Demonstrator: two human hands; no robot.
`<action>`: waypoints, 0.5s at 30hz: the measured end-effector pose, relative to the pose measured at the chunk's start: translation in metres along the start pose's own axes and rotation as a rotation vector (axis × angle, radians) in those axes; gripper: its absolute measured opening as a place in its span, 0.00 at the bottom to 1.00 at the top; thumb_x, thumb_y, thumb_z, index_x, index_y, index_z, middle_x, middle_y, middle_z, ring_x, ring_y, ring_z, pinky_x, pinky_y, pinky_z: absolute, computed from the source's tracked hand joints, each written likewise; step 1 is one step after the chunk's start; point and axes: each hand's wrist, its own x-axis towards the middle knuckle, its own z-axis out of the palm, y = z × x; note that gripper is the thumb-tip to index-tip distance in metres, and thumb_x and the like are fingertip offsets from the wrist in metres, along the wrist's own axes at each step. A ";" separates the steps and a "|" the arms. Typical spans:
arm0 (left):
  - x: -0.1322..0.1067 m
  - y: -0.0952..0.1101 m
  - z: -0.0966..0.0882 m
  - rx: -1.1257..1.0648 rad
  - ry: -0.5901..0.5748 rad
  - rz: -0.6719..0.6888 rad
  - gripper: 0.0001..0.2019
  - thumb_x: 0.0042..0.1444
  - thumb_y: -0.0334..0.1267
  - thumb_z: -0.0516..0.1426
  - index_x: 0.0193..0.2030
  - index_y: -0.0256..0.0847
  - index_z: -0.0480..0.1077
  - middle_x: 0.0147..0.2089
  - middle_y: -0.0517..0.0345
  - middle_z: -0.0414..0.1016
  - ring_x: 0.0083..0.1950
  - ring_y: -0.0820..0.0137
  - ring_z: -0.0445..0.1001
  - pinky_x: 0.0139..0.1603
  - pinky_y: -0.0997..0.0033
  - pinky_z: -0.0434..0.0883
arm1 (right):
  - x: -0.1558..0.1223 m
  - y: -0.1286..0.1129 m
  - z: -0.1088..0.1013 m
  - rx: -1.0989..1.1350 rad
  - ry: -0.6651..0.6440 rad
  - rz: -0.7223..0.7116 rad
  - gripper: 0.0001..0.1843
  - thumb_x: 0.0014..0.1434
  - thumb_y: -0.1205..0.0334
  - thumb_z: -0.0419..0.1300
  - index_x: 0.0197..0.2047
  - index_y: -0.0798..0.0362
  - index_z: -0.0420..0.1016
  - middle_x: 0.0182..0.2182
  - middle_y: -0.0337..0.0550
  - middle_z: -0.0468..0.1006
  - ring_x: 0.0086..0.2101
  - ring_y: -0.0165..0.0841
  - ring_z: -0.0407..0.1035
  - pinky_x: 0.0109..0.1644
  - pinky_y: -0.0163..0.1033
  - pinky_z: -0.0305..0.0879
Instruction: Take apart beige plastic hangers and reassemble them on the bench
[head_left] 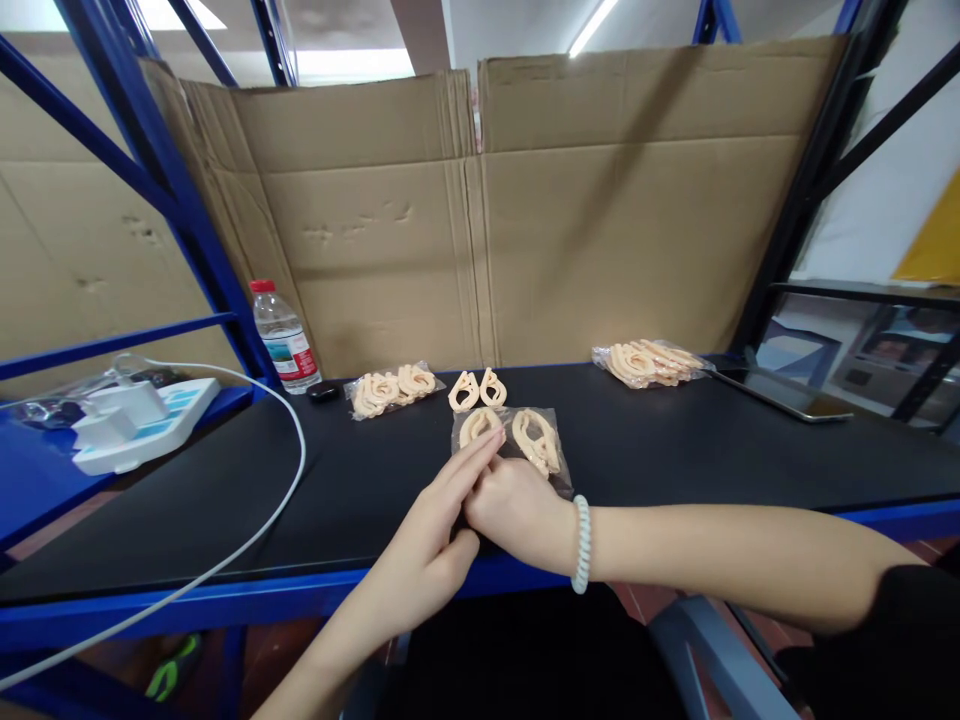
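A clear plastic bag (556, 430) with two beige looped plastic pieces, like folded travel hangers, lies on the black table top in front of me. Over its near edge my left hand (436, 535) reaches with straight fingers pressed together, resting against my right hand. My right hand (519, 512) is closed, its fingertips hidden behind the left; whether it grips the bag's edge is not visible. Just beyond the bag, two loose beige pieces (463, 391) lie side by side.
Other bagged beige pieces lie at the back left (394, 388) and back right (651, 362). A water bottle (285, 340) stands by a small black object (324, 391). At right is a tablet (784, 392); at left a power strip (150, 425) and a white cable (304, 455).
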 end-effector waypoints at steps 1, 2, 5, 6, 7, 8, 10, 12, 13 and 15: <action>0.000 0.001 -0.002 -0.006 -0.012 -0.016 0.42 0.43 0.20 0.46 0.68 0.47 0.52 0.71 0.61 0.49 0.71 0.61 0.49 0.71 0.49 0.48 | 0.001 0.002 0.001 0.048 -0.031 0.008 0.13 0.58 0.76 0.51 0.37 0.65 0.78 0.30 0.59 0.79 0.31 0.44 0.75 0.29 0.44 0.72; 0.001 0.003 -0.004 -0.011 -0.022 -0.030 0.42 0.42 0.20 0.46 0.67 0.47 0.53 0.71 0.61 0.50 0.71 0.62 0.49 0.71 0.49 0.48 | 0.001 0.005 0.001 0.091 -0.058 0.012 0.13 0.58 0.76 0.51 0.36 0.65 0.77 0.29 0.57 0.79 0.30 0.42 0.75 0.31 0.44 0.72; 0.003 0.003 -0.010 -0.044 -0.007 -0.052 0.37 0.45 0.22 0.48 0.65 0.46 0.57 0.69 0.61 0.54 0.70 0.61 0.52 0.70 0.50 0.49 | -0.005 0.009 -0.002 0.161 -0.042 0.043 0.14 0.58 0.77 0.50 0.41 0.67 0.75 0.37 0.59 0.79 0.37 0.42 0.75 0.41 0.44 0.73; 0.004 0.001 -0.013 -0.063 0.013 -0.061 0.35 0.47 0.23 0.48 0.64 0.46 0.58 0.69 0.60 0.56 0.69 0.61 0.53 0.70 0.51 0.51 | -0.009 0.009 -0.004 0.171 -0.003 0.069 0.16 0.58 0.77 0.49 0.46 0.69 0.73 0.42 0.62 0.77 0.42 0.43 0.74 0.46 0.45 0.71; 0.004 -0.001 -0.015 -0.079 0.041 -0.080 0.33 0.49 0.25 0.49 0.64 0.46 0.59 0.68 0.59 0.56 0.69 0.61 0.54 0.69 0.51 0.52 | -0.013 0.009 -0.006 0.178 0.033 0.101 0.19 0.58 0.77 0.49 0.52 0.71 0.69 0.48 0.66 0.74 0.48 0.44 0.71 0.50 0.45 0.69; 0.005 -0.005 -0.017 -0.082 0.075 -0.112 0.31 0.51 0.26 0.48 0.64 0.45 0.59 0.68 0.58 0.57 0.69 0.61 0.54 0.69 0.52 0.54 | -0.017 0.008 -0.009 0.187 0.057 0.132 0.22 0.58 0.76 0.49 0.56 0.73 0.65 0.53 0.69 0.70 0.52 0.46 0.67 0.54 0.46 0.67; 0.006 -0.014 -0.020 -0.032 0.122 -0.205 0.28 0.54 0.29 0.48 0.64 0.43 0.58 0.68 0.56 0.57 0.68 0.60 0.56 0.67 0.52 0.57 | -0.025 0.007 -0.012 0.220 0.049 0.173 0.27 0.58 0.74 0.51 0.61 0.74 0.59 0.57 0.71 0.65 0.57 0.47 0.63 0.57 0.47 0.64; 0.006 -0.022 -0.019 0.086 0.097 -0.299 0.28 0.57 0.32 0.48 0.66 0.38 0.55 0.68 0.51 0.57 0.68 0.59 0.56 0.67 0.51 0.57 | -0.028 0.008 -0.013 0.247 -0.007 0.196 0.29 0.58 0.72 0.52 0.62 0.74 0.57 0.57 0.71 0.65 0.57 0.48 0.62 0.58 0.49 0.62; 0.006 -0.025 -0.019 0.149 0.063 -0.326 0.28 0.58 0.33 0.48 0.67 0.36 0.53 0.68 0.48 0.56 0.68 0.58 0.55 0.67 0.51 0.57 | -0.028 0.009 -0.012 0.246 -0.040 0.203 0.30 0.57 0.71 0.53 0.62 0.74 0.56 0.57 0.71 0.65 0.57 0.49 0.62 0.58 0.50 0.62; 0.006 -0.026 -0.016 0.250 -0.025 -0.319 0.28 0.61 0.36 0.46 0.68 0.35 0.50 0.70 0.47 0.51 0.70 0.58 0.51 0.68 0.51 0.54 | -0.025 0.013 -0.007 0.199 -0.096 0.212 0.32 0.57 0.70 0.53 0.63 0.77 0.55 0.56 0.75 0.64 0.57 0.52 0.61 0.58 0.53 0.61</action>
